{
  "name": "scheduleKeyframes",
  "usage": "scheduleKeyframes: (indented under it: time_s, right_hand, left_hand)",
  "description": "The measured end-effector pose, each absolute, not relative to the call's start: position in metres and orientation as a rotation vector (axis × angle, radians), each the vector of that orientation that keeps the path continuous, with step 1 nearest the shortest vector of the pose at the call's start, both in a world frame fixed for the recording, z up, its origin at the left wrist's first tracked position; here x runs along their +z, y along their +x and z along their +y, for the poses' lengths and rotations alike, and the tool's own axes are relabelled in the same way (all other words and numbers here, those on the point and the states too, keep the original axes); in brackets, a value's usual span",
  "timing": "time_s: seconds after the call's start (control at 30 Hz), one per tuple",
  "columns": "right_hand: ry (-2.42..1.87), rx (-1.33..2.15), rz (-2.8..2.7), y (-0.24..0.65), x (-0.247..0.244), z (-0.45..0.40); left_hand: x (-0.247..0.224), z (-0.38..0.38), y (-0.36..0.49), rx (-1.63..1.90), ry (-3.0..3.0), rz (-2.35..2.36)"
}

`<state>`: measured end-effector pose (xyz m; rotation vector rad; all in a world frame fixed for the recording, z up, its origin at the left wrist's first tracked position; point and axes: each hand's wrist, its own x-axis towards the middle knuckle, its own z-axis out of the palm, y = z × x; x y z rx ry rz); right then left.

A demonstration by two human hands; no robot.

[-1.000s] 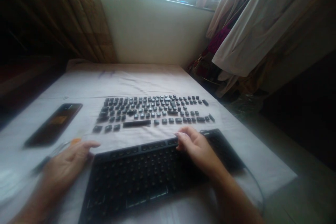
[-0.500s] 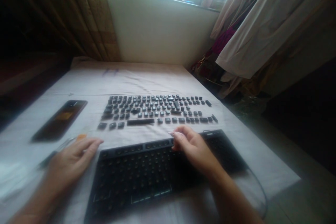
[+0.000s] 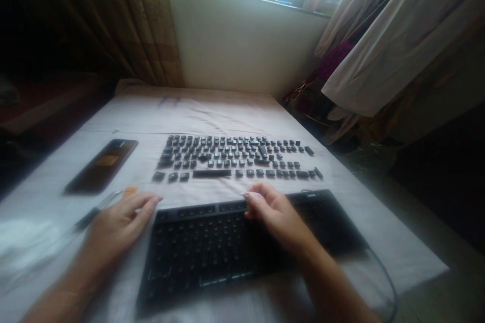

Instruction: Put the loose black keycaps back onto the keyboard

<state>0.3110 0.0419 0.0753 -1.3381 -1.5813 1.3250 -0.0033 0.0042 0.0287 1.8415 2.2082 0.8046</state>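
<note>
A black keyboard base (image 3: 200, 247) with its keycaps off lies across the near part of the table. Over its top edge, my right hand (image 3: 271, 209) is closed in a pinch. Something small and pale shows at its fingertips, too blurred to name. Beside the base's upper left corner rests my left hand (image 3: 123, 219), fingers stretched forward, the thumb near the index finger and nothing visible in it. Beyond the base, loose black keycaps (image 3: 215, 155) are laid out in keyboard-like rows. A long space bar (image 3: 211, 173) sits in the nearest row.
A dark phone (image 3: 102, 167) lies at the left. Near my left hand are an orange item (image 3: 130, 192) and a dark tool-like object (image 3: 87, 217), partly hidden. A whitish crumpled thing (image 3: 26, 247) is at the left edge. The keyboard's cable (image 3: 386, 272) hangs over the right side.
The whole view has shifted, so the table things appear farther right. My right hand keeps its pinch, slightly farther left over the base. My left hand stays beside the corner.
</note>
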Motion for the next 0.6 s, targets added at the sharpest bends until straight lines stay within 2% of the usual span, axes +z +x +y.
scheduleKeyframes:
  time_s: [0.6]
  right_hand:
    - [-1.311,1.394,-1.613,0.294,0.072,0.041]
  left_hand:
    - [0.028,0.002,-0.003,0.916,1.964,2.127]
